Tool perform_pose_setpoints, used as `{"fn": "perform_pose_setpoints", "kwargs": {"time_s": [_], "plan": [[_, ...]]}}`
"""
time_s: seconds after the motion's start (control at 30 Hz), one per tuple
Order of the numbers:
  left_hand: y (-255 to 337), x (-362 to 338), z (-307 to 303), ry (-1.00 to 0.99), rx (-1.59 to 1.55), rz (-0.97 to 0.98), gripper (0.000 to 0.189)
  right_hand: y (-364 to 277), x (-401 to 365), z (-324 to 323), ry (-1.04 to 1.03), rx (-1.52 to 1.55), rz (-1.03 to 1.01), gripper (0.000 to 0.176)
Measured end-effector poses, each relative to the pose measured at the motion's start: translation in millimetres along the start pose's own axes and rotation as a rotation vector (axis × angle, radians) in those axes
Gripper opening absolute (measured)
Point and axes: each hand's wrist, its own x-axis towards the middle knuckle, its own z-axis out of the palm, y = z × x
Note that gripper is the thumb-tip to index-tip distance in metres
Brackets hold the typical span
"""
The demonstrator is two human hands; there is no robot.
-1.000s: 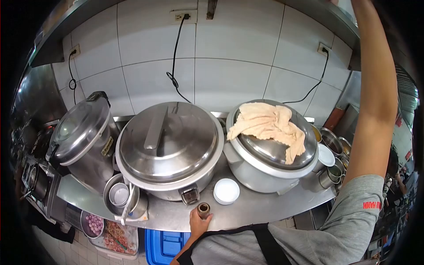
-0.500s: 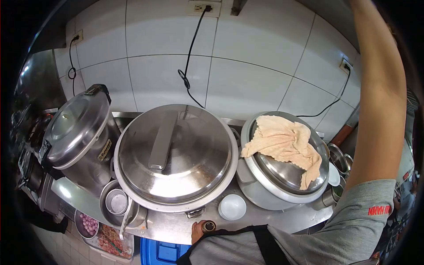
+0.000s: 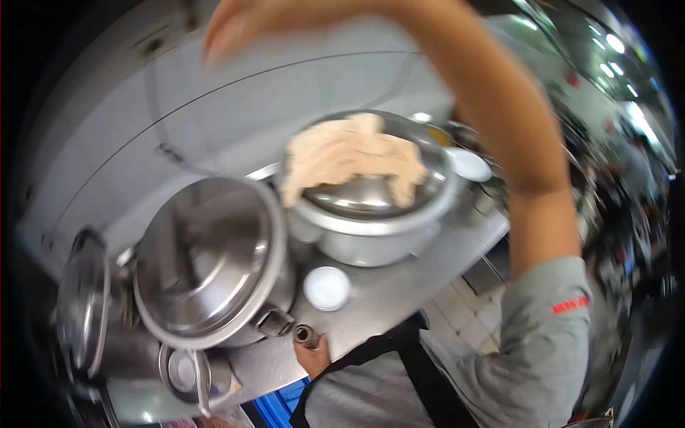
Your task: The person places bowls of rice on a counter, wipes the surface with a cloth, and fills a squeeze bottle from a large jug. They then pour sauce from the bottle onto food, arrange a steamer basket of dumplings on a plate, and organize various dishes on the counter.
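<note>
My left hand [image 3: 314, 359] is closed around a small dark bottle [image 3: 305, 335], seen from above with its round mouth uncovered, at the front edge of the steel counter [image 3: 371, 303]. Just beyond the bottle is a white bowl [image 3: 327, 288]. My right hand [image 3: 239, 28] is raised high at the top of the view, above the large pots. Motion smears it and the frame cuts it off, so its fingers and anything in them cannot be made out.
Two big lidded cookers stand on the counter: one with a steel lid [image 3: 239, 250], the other under a peach cloth [image 3: 349, 153]. Another metal lid [image 3: 82, 307] is at left. Nested metal bowls [image 3: 184, 371] sit near the front. A person [image 3: 635, 167] is at far right.
The view has swung to the right and blurred, so the cookers sit further left. My right forearm now arches across the top, with the hand in view. The left hand still grips the bottle.
</note>
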Motion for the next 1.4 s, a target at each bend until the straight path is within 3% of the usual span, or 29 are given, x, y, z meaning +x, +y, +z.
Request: {"fn": "perform_pose_setpoints", "kwargs": {"time_s": [0.03,0.07,0.1,0.13,0.17,0.23,0.27,0.3,0.33,0.37,0.4,0.43,0.47,0.5,0.57,0.67,0.8,0.87,0.97,1.07,1.17,1.23,1.37,1.4], "plan": [[-10.6,-0.5,4.4,0.021,-0.042,0.075,0.052,-39.1,-53.0,20.5,-0.066,-0.299,-0.026,0.042],[-5.7,-1.5,2.0,-0.023,-0.022,0.038,0.051,-69.9,-104.3,47.6,-0.169,-0.156,0.184,0.040],[1.7,-3.2,-3.2,-0.060,0.005,0.001,0.050,-92.9,-145.2,66.1,-0.390,-0.427,0.099,0.037],[4.0,-3.4,-6.0,-0.092,-0.044,-0.047,0.047,-109.1,-191.3,84.8,-0.385,-0.254,0.100,0.034],[-14.4,-2.6,-5.6,-0.091,-0.012,0.088,0.048,-117.7,-239.1,105.7,-0.363,-0.082,0.091,0.030],[-0.8,-6.2,-11.3,-0.141,0.085,0.051,0.045,-111.6,-331.2,157.2,-0.172,0.409,0.243,0.031],[5.2,-7.3,-14.0,-0.208,0.064,0.045,0.042,-104.7,-382.5,183.9,-0.081,0.663,0.542,0.031],[9.2,-9.6,-17.8,-0.267,0.048,0.034,0.040,-103.2,-439.1,227.8,0.249,0.856,0.913,0.030],[14.0,-12.9,-17.1,-0.271,0.033,0.182,0.035,-112.4,-494.7,282.7,0.618,0.745,1.242,0.029],[14.6,-16.0,-18.3,-0.323,0.026,0.215,0.036,-132.2,-555.0,340.3,0.269,-0.001,1.589,0.030],[15.8,-20.8,-19.6,-0.380,0.021,0.250,0.037,-177.3,-606.2,394.2,-0.019,-0.146,1.835,0.031],[17.4,-27.8,-17.7,-0.433,0.010,0.284,0.038,-221.0,-678.0,467.9,-0.557,-0.100,1.969,0.035],[19.6,-35.6,-15.0,-0.542,-0.046,0.265,0.040,-267.1,-681.0,466.0,-1.006,0.282,1.974,0.043],[25.3,-46.8,-9.1,-0.608,-0.065,0.314,0.041,-310.4,-744.9,544.7,-1.033,0.631,1.972,0.049],[40.9,-73.4,6.3,-0.752,-0.114,0.424,0.044,-410.8,-781.4,601.5,-0.238,1.255,2.201,0.046],[78.1,-138.2,41.2,-0.968,-0.295,0.451,0.046,-492.2,-768.0,589.0,0.215,1.251,2.585,0.049],[133.4,-255.9,81.1,-1.230,-0.459,0.595,0.054,-572.7,-815.4,614.2,0.482,1.031,2.589,0.046],[169.3,-326.5,90.4,-1.374,-0.563,0.549,0.057,-604.4,-802.8,566.2,0.738,1.021,2.625,0.046],[207.7,-432.2,93.9,-1.562,-0.735,0.411,0.057,-663.7,-847.6,595.1,0.530,0.559,2.512,0.043],[242.2,-522.8,86.6,-1.751,-0.715,0.263,0.055,-721.8,-848.4,556.9,0.562,0.312,2.589,0.038],[255.2,-602.4,84.6,-1.923,-0.769,0.172,0.056,-781.4,-868.9,528.6,0.768,0.031,2.661,0.033],[271.0,-644.3,80.8,-2.054,-0.693,0.277,0.056,-823.5,-872.9,494.5,0.948,-0.346,2.724,0.029],[299.0,-730.9,86.0,-2.255,-0.633,0.411,0.051,-918.3,-892.1,436.5,1.056,-1.306,2.822,0.032],[306.9,-753.5,90.4,-2.298,-0.644,0.458,0.051,-944.4,-903.8,431.0,1.122,-1.363,2.939,0.034]]}}
